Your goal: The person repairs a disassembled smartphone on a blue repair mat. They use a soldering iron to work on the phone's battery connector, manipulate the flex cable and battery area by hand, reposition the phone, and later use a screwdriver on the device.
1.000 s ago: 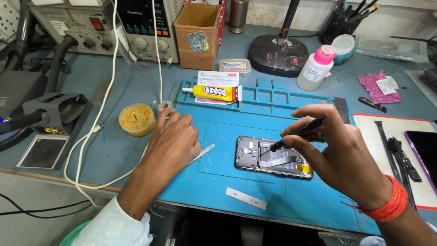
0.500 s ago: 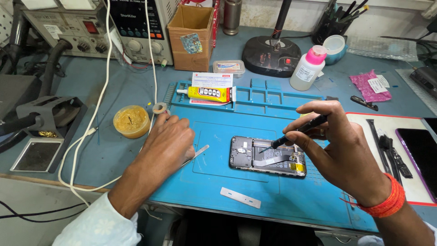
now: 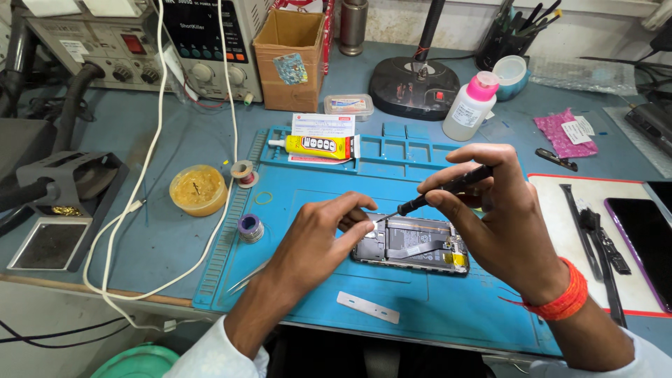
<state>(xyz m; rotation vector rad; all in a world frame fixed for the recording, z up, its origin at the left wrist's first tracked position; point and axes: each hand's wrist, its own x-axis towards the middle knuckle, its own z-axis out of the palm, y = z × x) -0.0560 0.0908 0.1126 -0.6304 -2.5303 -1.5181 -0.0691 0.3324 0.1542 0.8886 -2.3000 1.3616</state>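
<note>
Phone: opened handset (image 3: 413, 245), back cover off, lies flat on the blue work mat (image 3: 448, 308), near its middle.
Right hand: right hand (image 3: 500, 217) pinches a black screwdriver (image 3: 441, 190) closed between thumb and fingers; the tip points down at the handset's upper left corner.
Left hand: left hand (image 3: 318, 234) rests on the mat, fingertips touching the handset's left end; whether it pinches anything there, cannot tell.
Packages: yellow glue tube (image 3: 315, 145) lies on a white card in the mat's top tray; open brown cardboard box (image 3: 290, 59) stands behind it; white bottle with pink cap (image 3: 470, 105) stands to the right; pink foil pouch (image 3: 563, 133) with a white label lies farther right.
Small items: tweezers (image 3: 248, 276) lie just left of the left wrist; white plastic strip (image 3: 367, 306) lies below the handset.
Edges: mat's near edge runs close to the table edge.
Open room: bare mat shows between the glue tube and the hands.
</note>
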